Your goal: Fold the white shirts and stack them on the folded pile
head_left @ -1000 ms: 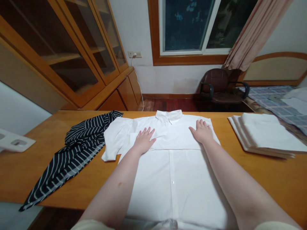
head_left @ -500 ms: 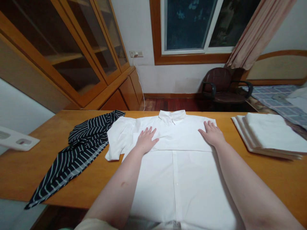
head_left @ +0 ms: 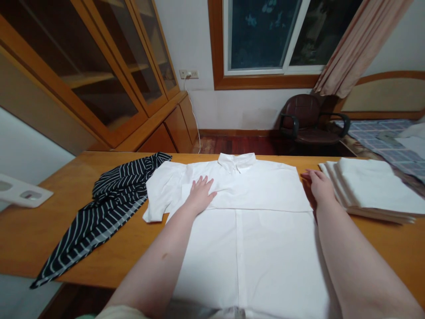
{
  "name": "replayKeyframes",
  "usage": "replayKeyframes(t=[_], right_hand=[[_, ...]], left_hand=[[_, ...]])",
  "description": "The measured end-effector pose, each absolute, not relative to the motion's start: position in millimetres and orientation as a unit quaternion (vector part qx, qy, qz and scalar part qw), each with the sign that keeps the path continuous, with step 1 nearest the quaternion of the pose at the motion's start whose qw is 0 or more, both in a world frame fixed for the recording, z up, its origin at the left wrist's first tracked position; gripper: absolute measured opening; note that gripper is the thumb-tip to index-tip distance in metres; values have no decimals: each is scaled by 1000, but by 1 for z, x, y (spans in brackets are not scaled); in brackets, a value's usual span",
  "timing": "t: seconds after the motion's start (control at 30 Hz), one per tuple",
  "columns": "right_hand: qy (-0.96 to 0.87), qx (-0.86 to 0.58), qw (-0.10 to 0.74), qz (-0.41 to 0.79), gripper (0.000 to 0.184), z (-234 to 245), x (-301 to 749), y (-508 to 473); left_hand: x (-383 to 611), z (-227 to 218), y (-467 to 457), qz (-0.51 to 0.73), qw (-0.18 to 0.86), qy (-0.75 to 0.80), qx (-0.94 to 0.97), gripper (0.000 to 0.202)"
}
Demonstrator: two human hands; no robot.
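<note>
Moved rightward off the white shirt (head_left: 259, 248) onto the wooden table (head_left: 49, 230) beside a folded white stack (head_left: 375, 186), right hand (head_left: 320, 186) flat and open; left hand (head_left: 199, 195) open, pressing the shirt mid-table; smoothing mid-fold, next probably needing the loose left sleeve (head_left: 162, 195) folded inward.

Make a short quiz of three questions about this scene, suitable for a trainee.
1. True or false: the left hand lies flat on the white shirt.
2. Which thing lies on the table to the left of the shirt? A) a striped garment B) a red towel C) a book
3. Fill in: the right hand rests on the table between the shirt's edge and a ____ of folded white cloth.
Key: 1 true; 2 A; 3 stack.
</note>
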State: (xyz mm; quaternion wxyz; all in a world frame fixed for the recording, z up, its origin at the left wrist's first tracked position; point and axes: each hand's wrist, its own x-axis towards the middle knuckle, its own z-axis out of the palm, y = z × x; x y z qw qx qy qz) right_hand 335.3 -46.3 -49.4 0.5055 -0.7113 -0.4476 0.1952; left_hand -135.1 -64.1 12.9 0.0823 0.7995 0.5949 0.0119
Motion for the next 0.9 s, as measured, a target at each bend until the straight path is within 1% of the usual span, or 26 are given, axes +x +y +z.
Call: replayKeyframes(t=[0.07, 0.13, 0.2, 0.27, 0.33, 0.4, 0.5, 0.6, 0.7, 0.77, 0.9], right_hand=[[-430, -686, 544, 220, 30, -51, 333, -45], [-419, -672, 563, 237, 24, -49, 330, -43], [-426, -683, 546, 232, 21, -45, 327, -42], [-446, -703, 507, 221, 21, -38, 327, -43], [-472, -714, 470, 216, 23, -33, 327, -43], [-493, -713, 449, 215, 26, -30, 328, -44], [-519, -716, 421, 202, 32, -30, 329, -43], [-562, -725, 363, 161, 37, -32, 329, -36], [-607, -719, 316, 125, 42, -31, 332, -24], [-626, -713, 294, 114, 42, -30, 334, -14], [-659, -698, 259, 106, 30, -26, 339, 4]], left_hand=[[-117, 34, -73, 30, 71, 553, 830, 52], [-84, 55, -86, 30, 79, 477, 875, 51], [-39, 69, -101, 19, 98, 436, 894, 54], [14, 72, -117, 3, 118, 394, 911, 59], [62, 62, -134, -17, 129, 350, 928, 63], [98, 45, -148, -21, 117, 330, 937, 64], [124, 15, -158, 26, 90, 349, 933, 65], [128, -4, -158, 69, 79, 344, 933, 67], [125, -8, -155, 82, 79, 326, 939, 68], [121, -6, -154, 80, 90, 318, 941, 65], [118, -1, -153, 82, 117, 271, 952, 58]])
